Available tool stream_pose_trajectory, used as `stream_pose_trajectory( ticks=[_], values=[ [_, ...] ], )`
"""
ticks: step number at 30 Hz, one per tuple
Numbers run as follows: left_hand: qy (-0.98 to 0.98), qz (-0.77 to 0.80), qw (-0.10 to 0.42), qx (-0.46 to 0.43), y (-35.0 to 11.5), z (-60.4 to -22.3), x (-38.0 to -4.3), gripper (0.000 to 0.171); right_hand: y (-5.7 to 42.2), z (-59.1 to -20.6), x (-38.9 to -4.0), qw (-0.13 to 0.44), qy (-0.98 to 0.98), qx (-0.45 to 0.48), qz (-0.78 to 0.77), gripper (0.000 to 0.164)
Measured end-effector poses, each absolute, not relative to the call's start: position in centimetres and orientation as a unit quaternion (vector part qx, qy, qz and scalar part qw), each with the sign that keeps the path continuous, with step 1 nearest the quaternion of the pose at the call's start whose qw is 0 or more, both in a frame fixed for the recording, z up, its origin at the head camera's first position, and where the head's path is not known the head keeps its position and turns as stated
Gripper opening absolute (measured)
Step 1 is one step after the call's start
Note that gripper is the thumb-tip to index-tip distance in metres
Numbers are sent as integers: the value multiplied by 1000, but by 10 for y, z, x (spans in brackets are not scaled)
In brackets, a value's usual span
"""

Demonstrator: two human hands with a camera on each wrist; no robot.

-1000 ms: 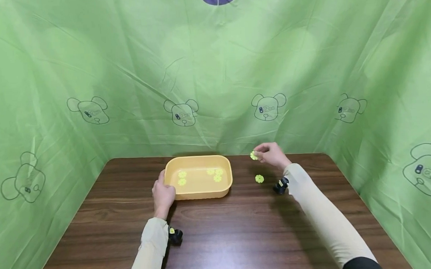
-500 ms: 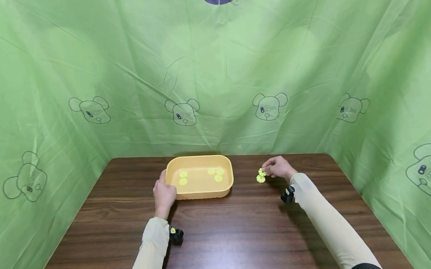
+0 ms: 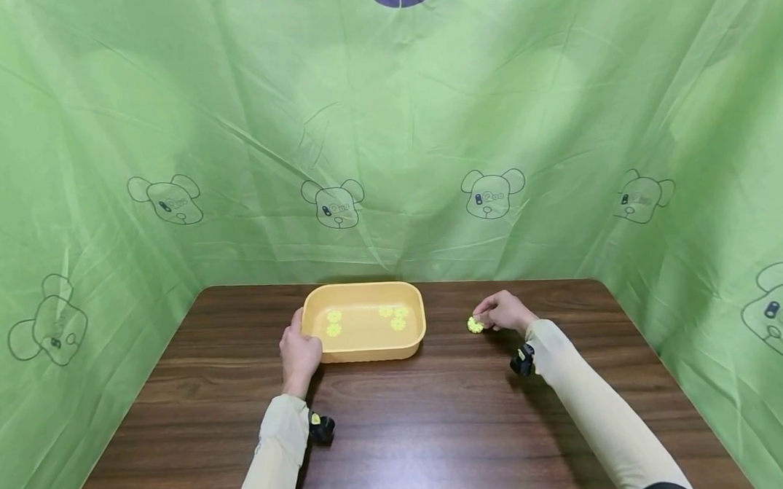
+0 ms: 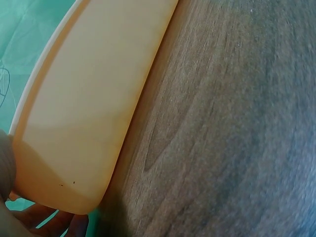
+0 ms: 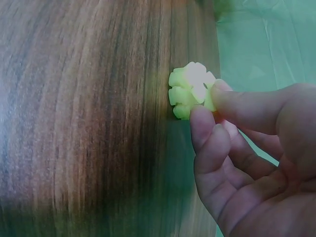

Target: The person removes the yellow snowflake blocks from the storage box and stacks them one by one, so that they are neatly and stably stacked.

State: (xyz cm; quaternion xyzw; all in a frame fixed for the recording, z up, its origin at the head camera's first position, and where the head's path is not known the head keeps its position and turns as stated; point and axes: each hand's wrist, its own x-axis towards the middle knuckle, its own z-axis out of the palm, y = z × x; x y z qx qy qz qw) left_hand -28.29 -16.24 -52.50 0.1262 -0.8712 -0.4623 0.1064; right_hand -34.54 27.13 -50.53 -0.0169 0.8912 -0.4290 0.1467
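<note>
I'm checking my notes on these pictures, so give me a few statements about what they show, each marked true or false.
1. The left hand holds the yellow tub at one end. True.
2. The tub is upside down. False: its open side faces up.
3. The right hand pinches a flower piece outside the tub. True.
4. The tub is bare inside. False: five flower pieces lie in it.
5. Red fabric hangs at the back. False: the curtain is green.

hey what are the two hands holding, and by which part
The right hand pinches a yellow-green flower piece by its edge; the left hand grips the yellow tray by its left end.
</note>
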Motion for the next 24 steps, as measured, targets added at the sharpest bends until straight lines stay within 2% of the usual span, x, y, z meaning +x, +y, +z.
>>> stream_pose_trajectory(
  ticks=[24],
  values=[
    [-871,-463,105,127,-162,-525,-282,72,268,-507,-341,106,924,-23,-367,14]
  ],
)
